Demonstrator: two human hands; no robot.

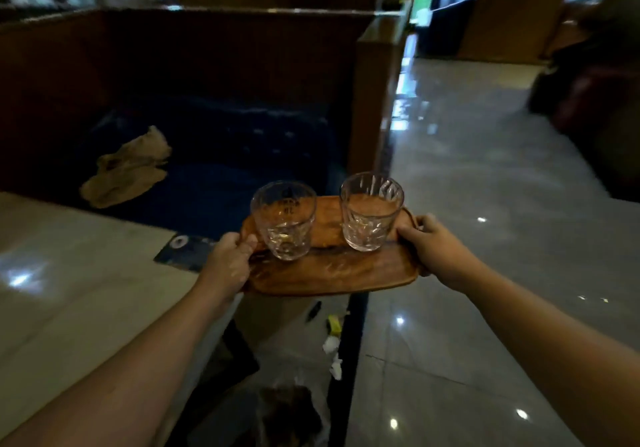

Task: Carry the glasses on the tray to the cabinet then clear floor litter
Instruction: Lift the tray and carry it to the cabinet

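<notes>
A wooden tray (332, 270) hangs in the air in front of me, above the floor. My left hand (230, 259) grips its left end and my right hand (429, 242) grips its right end. Two clear cut glasses stand upright on it: the left glass (284, 219) near my left thumb, the right glass (371, 211) near my right hand. Below the tray litter lies on the floor: white crumpled paper (330, 344), another white scrap (336, 367), a yellow scrap (334, 323) and a small dark item (313, 311).
A pale marble table top (76, 290) fills the lower left. Behind it is a dark blue booth seat (225, 155) with a beige cloth (128, 169) on it, enclosed by wooden partitions (374, 93). Glossy tiled floor (485, 204) stretches to the right. A clear plastic bag (287, 408) lies at the bottom.
</notes>
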